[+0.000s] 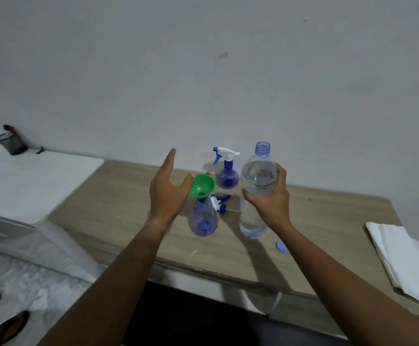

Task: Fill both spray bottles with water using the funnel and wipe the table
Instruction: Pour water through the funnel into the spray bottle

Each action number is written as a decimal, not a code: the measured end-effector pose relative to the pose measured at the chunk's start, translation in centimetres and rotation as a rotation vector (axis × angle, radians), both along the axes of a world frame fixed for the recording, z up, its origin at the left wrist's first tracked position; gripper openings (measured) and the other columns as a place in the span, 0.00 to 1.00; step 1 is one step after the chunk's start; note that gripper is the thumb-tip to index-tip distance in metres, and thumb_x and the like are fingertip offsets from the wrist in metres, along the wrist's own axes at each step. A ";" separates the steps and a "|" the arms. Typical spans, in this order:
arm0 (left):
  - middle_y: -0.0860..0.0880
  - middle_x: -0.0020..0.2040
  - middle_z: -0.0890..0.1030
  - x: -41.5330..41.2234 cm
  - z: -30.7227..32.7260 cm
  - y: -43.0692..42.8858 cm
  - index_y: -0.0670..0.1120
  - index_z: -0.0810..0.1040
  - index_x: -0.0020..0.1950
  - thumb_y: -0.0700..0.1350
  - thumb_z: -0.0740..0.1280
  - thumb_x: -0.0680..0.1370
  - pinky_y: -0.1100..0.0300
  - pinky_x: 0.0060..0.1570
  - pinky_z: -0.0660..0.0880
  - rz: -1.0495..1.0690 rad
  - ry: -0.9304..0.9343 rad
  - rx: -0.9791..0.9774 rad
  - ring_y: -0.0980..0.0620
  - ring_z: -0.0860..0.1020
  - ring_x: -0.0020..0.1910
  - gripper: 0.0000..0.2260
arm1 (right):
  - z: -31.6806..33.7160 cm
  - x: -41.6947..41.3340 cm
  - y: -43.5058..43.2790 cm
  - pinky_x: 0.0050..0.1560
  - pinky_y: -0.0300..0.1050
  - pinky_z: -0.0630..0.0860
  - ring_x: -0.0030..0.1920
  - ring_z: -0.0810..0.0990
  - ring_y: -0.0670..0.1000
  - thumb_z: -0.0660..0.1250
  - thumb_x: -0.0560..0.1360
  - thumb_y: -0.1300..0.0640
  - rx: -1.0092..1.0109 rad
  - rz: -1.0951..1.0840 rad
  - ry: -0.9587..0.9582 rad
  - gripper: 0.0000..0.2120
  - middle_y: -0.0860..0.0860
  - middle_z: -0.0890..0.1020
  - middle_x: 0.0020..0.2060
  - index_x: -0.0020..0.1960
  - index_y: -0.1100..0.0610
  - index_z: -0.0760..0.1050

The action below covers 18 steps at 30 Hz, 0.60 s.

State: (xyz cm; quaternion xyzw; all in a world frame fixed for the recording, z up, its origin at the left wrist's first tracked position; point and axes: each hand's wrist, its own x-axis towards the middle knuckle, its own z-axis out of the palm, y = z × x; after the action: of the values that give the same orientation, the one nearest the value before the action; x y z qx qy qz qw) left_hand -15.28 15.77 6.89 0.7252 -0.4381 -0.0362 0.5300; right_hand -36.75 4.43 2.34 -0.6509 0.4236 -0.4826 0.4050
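Two bottles to fill; we are at the 1st. Centre frame, our right hand [271, 198] wraps the clear plastic water bottle [254, 216]; left hand [168, 193] spread, thumb touching the green plastic funnel [203, 186] in the open bluish spray bottle [203, 216]. Next: tilt slowly over the funnel.

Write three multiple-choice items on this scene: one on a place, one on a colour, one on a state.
1. Where does the funnel sit? A in a sink; B in the neck of the nearer spray bottle; C in a drawer.
2. What colour is the funnel? A red; B yellow; C green.
3. The water bottle is: A uncapped; B capped; C lying down.
Answers: B, its spout enters that neck; C, it is plainly green; A, its blue cap lies on the table.
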 end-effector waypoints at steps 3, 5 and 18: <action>0.55 0.75 0.69 2.1 -3.4 1.2 0.54 0.63 0.78 0.55 0.71 0.70 0.59 0.72 0.65 -0.018 0.164 0.120 0.58 0.68 0.73 0.37 | -0.4 0.6 0.4 0.47 0.29 0.75 0.51 0.79 0.31 0.82 0.63 0.57 -0.016 -0.004 -0.001 0.41 0.24 0.76 0.51 0.68 0.41 0.63; 0.57 0.74 0.70 2.9 -5.4 1.3 0.55 0.64 0.78 0.55 0.72 0.67 0.55 0.72 0.68 -0.116 0.244 0.237 0.58 0.69 0.73 0.40 | -0.8 1.2 0.9 0.46 0.28 0.75 0.52 0.79 0.33 0.82 0.63 0.59 -0.024 -0.023 -0.013 0.45 0.27 0.77 0.53 0.71 0.41 0.62; 0.49 0.59 0.83 4.3 -10.7 -1.7 0.45 0.79 0.64 0.45 0.81 0.67 0.61 0.57 0.77 -0.388 0.354 0.384 0.53 0.80 0.59 0.27 | -0.2 2.9 3.2 0.50 0.26 0.74 0.51 0.78 0.30 0.85 0.60 0.59 -0.055 -0.190 0.051 0.41 0.24 0.77 0.51 0.68 0.50 0.69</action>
State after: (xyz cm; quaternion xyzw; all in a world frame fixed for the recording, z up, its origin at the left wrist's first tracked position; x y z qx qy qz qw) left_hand -10.97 14.05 -3.77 0.6974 -0.4541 -0.3441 0.4347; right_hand -33.84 7.61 2.14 -0.6307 0.4802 -0.5135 0.3287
